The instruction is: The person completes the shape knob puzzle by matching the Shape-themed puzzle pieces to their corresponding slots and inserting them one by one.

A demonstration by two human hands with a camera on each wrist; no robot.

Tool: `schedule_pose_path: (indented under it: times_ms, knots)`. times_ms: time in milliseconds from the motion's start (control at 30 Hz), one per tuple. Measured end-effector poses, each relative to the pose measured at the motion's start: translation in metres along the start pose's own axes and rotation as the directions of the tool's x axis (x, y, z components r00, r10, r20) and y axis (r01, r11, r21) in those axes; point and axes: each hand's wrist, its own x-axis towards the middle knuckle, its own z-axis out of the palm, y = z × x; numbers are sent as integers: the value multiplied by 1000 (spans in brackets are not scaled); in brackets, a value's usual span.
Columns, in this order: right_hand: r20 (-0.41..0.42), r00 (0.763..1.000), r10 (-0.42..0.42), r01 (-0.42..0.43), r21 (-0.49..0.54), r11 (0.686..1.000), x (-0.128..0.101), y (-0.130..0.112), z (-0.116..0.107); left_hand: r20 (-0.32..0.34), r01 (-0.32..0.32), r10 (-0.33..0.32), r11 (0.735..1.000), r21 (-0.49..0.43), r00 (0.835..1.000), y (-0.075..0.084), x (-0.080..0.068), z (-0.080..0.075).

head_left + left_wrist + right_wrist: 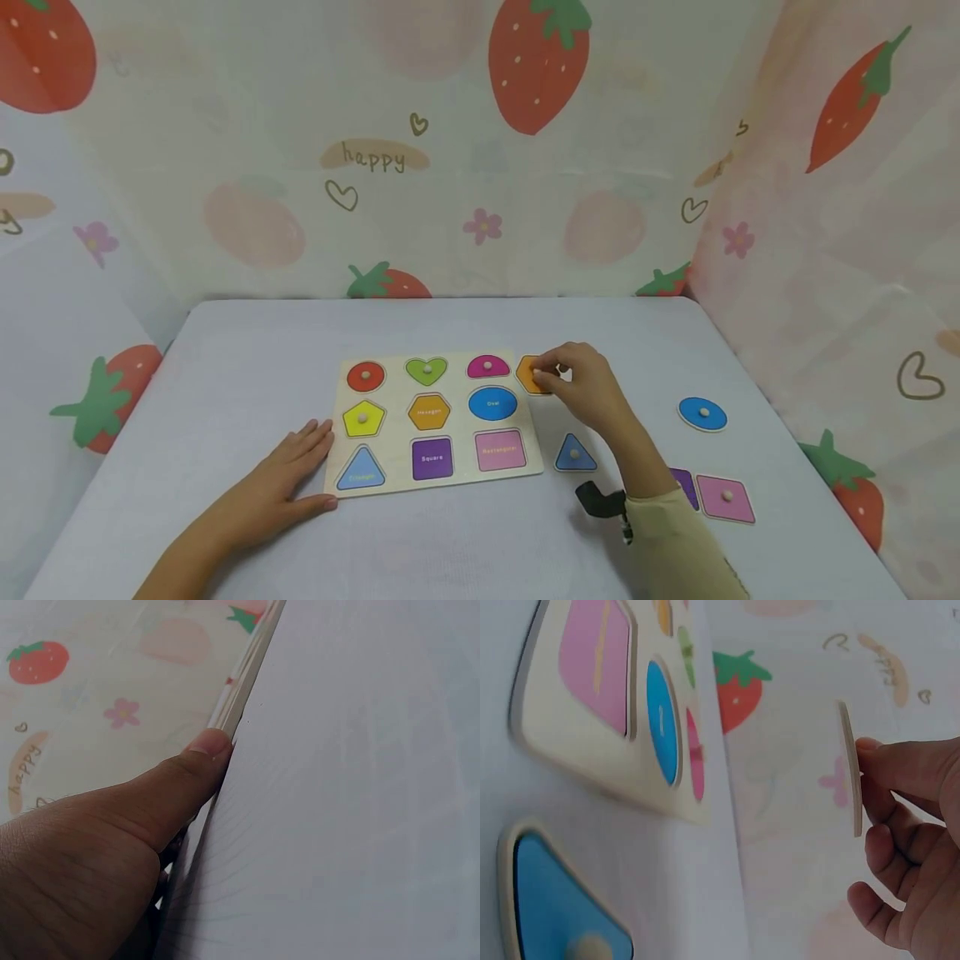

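My right hand (588, 387) pinches an orange hexagon puzzle piece (527, 377) between thumb and fingertips, just off the upper right corner of the wooden shape board (396, 437). In the right wrist view the hexagon piece (850, 769) appears edge-on, raised above the table. My left hand (281, 477) lies with fingers extended, touching the board's left edge; its thumb (191, 769) shows in the left wrist view. Knobbed circle, heart, semicircle and pentagon pieces sit in the board. The hexagon recess (429, 412), oval, triangle, square and rectangle recesses show their printed labels.
Right of the board lie a blue triangle piece (575, 454), a blue oval piece (702, 413) and a pink rectangle piece (724, 498). A purple piece (685, 487) is partly hidden by the right forearm. Strawberry-patterned cloth surrounds the white table (255, 358).
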Motion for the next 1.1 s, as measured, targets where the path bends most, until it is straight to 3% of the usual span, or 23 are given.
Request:
schedule_pose_path:
  times_ms: [667,1100]
  knots:
    - [55,992,-111,109,53,993,24,-63,46,0,-1,1,1000,-15,1000,0,-2,-2]
    - [120,981,-152,143,80,987,25,-74,72,-4,-5,5,1000,-5,1000,-3,-1,1]
